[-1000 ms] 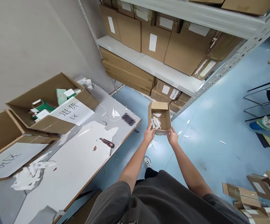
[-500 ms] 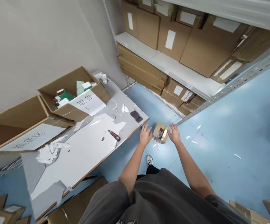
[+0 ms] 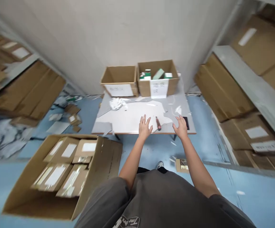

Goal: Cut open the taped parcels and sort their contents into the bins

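My left hand (image 3: 144, 128) is open, fingers spread, above the front edge of the table (image 3: 132, 118). Between my two hands a red and black utility knife (image 3: 158, 123) lies on the tabletop. My right hand (image 3: 180, 127) is open too, nearest to a dark phone-like slab (image 3: 186, 123) that it partly covers. Neither hand holds anything. On the floor below my right forearm sits a small opened cardboard box (image 3: 181, 165). Crumpled white paper (image 3: 117, 103) lies on the table's left part.
Two cardboard bins stand at the table's back: a left bin (image 3: 119, 76) and a right bin (image 3: 156, 66) with green and white boxes. A large carton (image 3: 109, 158) of taped parcels stands at left. Shelves of cartons flank both sides; scraps litter the floor.
My view has swung left to face the table squarely. My hands have gone from beside the small box to the table's front edge, both staying open. The large carton has come into view.
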`<action>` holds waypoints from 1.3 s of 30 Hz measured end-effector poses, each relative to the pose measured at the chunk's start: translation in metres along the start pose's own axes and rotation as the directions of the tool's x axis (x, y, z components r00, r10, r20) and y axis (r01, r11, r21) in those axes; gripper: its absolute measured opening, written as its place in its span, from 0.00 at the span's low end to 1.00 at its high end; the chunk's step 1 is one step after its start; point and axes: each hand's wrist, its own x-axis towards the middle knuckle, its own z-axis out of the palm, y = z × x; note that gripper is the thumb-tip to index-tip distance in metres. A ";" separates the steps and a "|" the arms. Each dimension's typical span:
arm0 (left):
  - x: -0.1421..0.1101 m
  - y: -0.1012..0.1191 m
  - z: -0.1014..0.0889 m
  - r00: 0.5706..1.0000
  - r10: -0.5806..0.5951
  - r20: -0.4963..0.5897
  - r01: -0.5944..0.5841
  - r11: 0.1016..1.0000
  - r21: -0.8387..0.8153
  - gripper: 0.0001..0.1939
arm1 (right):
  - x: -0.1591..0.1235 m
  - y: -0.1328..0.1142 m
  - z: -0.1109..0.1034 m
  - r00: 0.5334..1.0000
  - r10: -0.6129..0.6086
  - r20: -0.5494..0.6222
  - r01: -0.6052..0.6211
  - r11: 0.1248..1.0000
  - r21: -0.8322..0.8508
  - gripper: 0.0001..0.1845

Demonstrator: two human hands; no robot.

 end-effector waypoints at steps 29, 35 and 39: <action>-0.390 -0.332 -0.238 0.175 -0.861 -0.477 0.926 0.309 -0.218 0.45 | -0.077 -0.575 0.373 0.242 -0.827 0.507 0.672 0.520 0.528 0.45; -0.355 -0.419 -0.205 0.217 -0.916 -0.336 0.886 0.330 -0.326 0.46 | -0.082 -0.589 0.433 0.205 -0.731 0.651 0.706 0.571 0.418 0.46; -0.332 -0.478 -0.176 0.204 -0.960 -0.189 0.897 0.261 -0.356 0.51 | -0.085 -0.589 0.488 0.174 -0.615 0.769 0.711 0.619 0.334 0.47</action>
